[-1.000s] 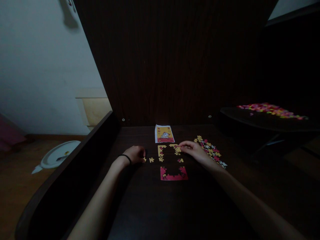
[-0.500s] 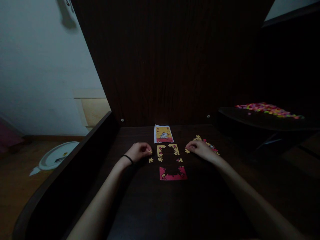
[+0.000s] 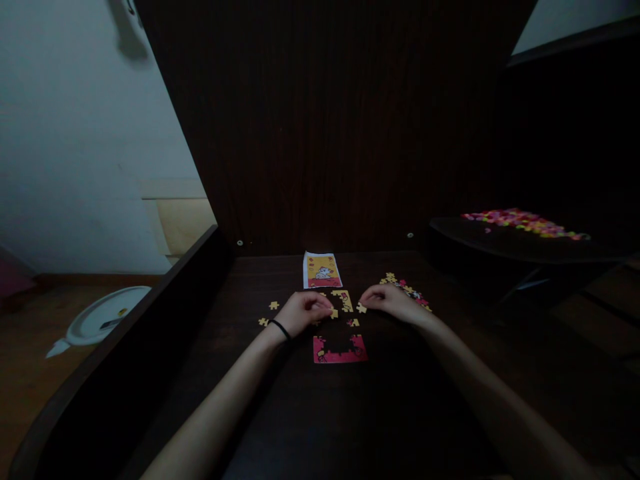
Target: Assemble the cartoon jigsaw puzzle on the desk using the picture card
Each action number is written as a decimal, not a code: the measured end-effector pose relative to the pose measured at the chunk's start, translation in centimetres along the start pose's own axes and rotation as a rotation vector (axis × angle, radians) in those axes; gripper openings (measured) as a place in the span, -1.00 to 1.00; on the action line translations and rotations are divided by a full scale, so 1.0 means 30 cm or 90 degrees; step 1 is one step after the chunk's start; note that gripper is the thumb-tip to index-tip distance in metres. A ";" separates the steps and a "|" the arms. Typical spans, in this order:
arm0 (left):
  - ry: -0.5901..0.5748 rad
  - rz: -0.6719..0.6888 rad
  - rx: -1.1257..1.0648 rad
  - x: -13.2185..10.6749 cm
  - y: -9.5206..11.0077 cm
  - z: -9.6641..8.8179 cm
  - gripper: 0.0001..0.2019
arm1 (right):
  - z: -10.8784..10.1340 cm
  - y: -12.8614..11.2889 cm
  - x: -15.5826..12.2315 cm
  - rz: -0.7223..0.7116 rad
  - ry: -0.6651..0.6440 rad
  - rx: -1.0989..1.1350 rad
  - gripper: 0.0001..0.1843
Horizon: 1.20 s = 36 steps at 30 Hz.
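My left hand (image 3: 303, 315) is over the left side of a partly joined jigsaw frame, its fingers pinching a yellow puzzle piece (image 3: 334, 314). It covers much of the frame's upper left. Just right of the yellow upper corner section (image 3: 343, 300), my right hand (image 3: 393, 302) is closed on another yellow puzzle piece (image 3: 361, 308). Nearer to me lies the joined red bottom section (image 3: 341, 357), with a small yellow and red piece (image 3: 353, 323) above it. Two loose yellow pieces, an upper one (image 3: 273, 305) and a lower one (image 3: 263, 322), lie left of my left hand.
A picture card (image 3: 323, 271) of a white animal lies behind the jigsaw. Beyond my right hand is a pile of loose pieces (image 3: 400, 283). Colourful small items (image 3: 525, 221) cover part of a dark surface at right. A raised side board (image 3: 150, 293) edges the table's left.
My left hand has moved right, over the jigsaw frame, uncovering loose yellow pieces at its left. My right hand has shifted slightly left with its piece. The view has turned a little.
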<state>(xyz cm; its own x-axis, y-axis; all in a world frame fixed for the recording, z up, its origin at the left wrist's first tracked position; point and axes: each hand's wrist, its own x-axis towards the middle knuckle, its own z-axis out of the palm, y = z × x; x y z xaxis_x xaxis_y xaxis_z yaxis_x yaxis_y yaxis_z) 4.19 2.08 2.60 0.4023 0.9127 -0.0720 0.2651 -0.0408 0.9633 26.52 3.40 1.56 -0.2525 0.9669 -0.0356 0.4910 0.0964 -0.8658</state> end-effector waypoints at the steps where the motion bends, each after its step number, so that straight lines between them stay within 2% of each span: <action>1: -0.008 0.007 -0.016 -0.003 -0.001 0.003 -0.95 | 0.013 -0.014 -0.003 -0.014 0.009 0.033 -0.83; 5: -0.040 0.034 -0.075 -0.016 -0.004 0.019 -0.93 | 0.090 -0.059 -0.018 -0.053 0.057 0.132 -0.79; 9: -0.016 0.007 -0.028 -0.023 -0.006 0.038 -0.93 | 0.142 -0.071 -0.031 -0.093 0.068 0.150 -0.78; 13: 0.000 0.033 -0.037 -0.027 -0.011 0.049 -0.95 | 0.147 -0.067 -0.032 -0.097 0.087 0.140 -0.80; 19: 0.022 0.065 -0.032 -0.024 -0.019 0.048 -0.97 | 0.159 -0.066 -0.032 -0.102 0.063 0.162 -0.79; 22: 0.027 0.047 -0.040 -0.022 -0.015 0.043 -0.97 | 0.164 -0.075 -0.039 -0.117 0.037 0.142 -0.79; 28: 0.093 0.033 -0.028 -0.024 -0.002 0.035 -0.97 | 0.157 -0.088 -0.047 -0.125 0.005 0.144 -0.74; 36: 0.080 0.009 0.023 -0.031 0.005 0.025 -0.97 | 0.166 -0.073 -0.042 -0.093 -0.035 0.172 -0.74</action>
<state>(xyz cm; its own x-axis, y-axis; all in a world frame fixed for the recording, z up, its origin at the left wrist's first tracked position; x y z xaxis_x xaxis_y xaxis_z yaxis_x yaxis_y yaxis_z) 4.52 0.91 2.61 0.2938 0.9556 -0.0228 0.2926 -0.0672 0.9539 21.61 0.80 1.02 -0.3522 0.9327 0.0781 0.2085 0.1596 -0.9649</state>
